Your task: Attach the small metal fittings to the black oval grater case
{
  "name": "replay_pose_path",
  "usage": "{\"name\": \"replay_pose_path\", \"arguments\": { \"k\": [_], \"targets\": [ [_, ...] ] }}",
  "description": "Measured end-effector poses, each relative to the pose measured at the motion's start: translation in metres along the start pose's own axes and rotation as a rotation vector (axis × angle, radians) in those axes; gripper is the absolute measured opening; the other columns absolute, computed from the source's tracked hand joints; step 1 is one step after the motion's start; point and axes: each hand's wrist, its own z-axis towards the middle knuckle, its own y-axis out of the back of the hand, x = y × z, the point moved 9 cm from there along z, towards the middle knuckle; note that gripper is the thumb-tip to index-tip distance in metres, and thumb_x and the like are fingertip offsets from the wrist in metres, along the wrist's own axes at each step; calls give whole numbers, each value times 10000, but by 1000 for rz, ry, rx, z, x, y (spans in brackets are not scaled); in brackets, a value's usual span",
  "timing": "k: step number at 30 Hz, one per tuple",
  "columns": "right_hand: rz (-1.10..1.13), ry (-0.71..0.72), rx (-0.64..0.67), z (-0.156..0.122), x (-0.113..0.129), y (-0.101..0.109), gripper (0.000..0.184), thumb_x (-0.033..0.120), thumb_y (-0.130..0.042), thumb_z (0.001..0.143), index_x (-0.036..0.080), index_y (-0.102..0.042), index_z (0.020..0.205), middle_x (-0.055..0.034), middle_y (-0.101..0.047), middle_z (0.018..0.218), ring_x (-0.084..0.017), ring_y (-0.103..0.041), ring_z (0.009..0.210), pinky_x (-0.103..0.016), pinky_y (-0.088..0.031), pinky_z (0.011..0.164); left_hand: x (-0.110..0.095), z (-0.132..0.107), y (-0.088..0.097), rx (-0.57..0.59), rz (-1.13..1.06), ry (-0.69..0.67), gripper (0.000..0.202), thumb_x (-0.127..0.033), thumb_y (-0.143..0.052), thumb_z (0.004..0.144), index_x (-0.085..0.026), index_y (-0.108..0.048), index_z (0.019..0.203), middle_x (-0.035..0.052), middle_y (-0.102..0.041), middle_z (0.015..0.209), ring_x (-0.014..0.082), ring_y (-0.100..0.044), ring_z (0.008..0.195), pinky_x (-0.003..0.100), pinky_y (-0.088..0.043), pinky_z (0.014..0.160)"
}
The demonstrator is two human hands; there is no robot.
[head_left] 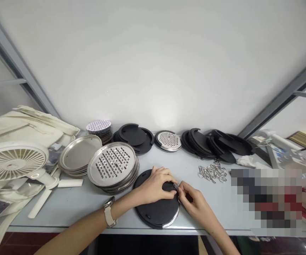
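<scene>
Black disc (157, 211) beneath left hand (160, 186); left hand arched, grip cannot be told. Right hand (192, 199) pinching small metal clip (175, 186) at disc's right rim. Clip pile (213, 172) beyond right hand.

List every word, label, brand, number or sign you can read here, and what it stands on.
No readable text anywhere.
White fan: red mark on its hub, too small to read.
Watch: nothing legible.
Pixelated patch at right: whatever is there can't be read.
Black disc under the left hand: no lettering visible.
</scene>
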Motion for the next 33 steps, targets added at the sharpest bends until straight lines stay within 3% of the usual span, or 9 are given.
{"name": "replay_pose_path", "arguments": {
  "k": [7, 12, 15, 19, 26, 33],
  "targets": [
    [-16, -22, -3, 0, -4, 1, 314, 343, -384, 957, 224, -318, 674, 55, -345, 621, -125, -359, 583, -233, -297, 546, -3, -1, -3, 38, -15, -28, 251, -224, -651, 792, -242, -667, 1042, 7, -628, 950, 189, -561, 991, 360, -273, 971],
    [-33, -6, -17, 1, 0, 2, 298, 346, -375, 971, 221, -358, 700, 49, -399, 628, -128, -384, 581, -235, -316, 545, -5, -2, 2, 1, -74, -13, 420, -186, -664, 759, -239, -554, 1161, 17, -629, 1072, 178, -575, 975, 348, -292, 1001],
    [-56, 5, -30, 2, 4, 2, 306, 357, -362, 981, 220, -380, 708, 37, -438, 639, -138, -419, 597, -242, -343, 563, -7, -2, 3, -7, -82, -12, 392, -190, -656, 760, -244, -551, 1134, 24, -626, 1132, 192, -567, 1016, 364, -283, 1021],
    [-74, 27, -26, 1, 7, 3, 305, 360, -358, 981, 215, -418, 720, 26, -467, 647, -146, -440, 604, -247, -359, 567, -6, -1, 2, 8, -89, -7, 378, -189, -659, 762, -262, -554, 1118, -13, -671, 1071, 195, -566, 1062, 386, -240, 1044],
    [-83, 28, -22, 0, 5, 4, 321, 351, -378, 972, 222, -354, 679, 49, -395, 611, -134, -392, 573, -244, -319, 541, -3, 0, 0, 25, -121, 31, 401, -182, -679, 745, -255, -556, 1120, -30, -708, 1048, 208, -559, 1114, 377, -227, 1054],
    [-101, 37, -15, 0, 4, 2, 331, 359, -359, 978, 216, -393, 682, 41, -428, 623, -140, -421, 581, -247, -331, 548, -8, 2, 7, 9, -61, -19, 385, -174, -678, 765, -242, -554, 1124, -27, -708, 1053, 191, -583, 1066, 342, -290, 1019]
  ]
}}
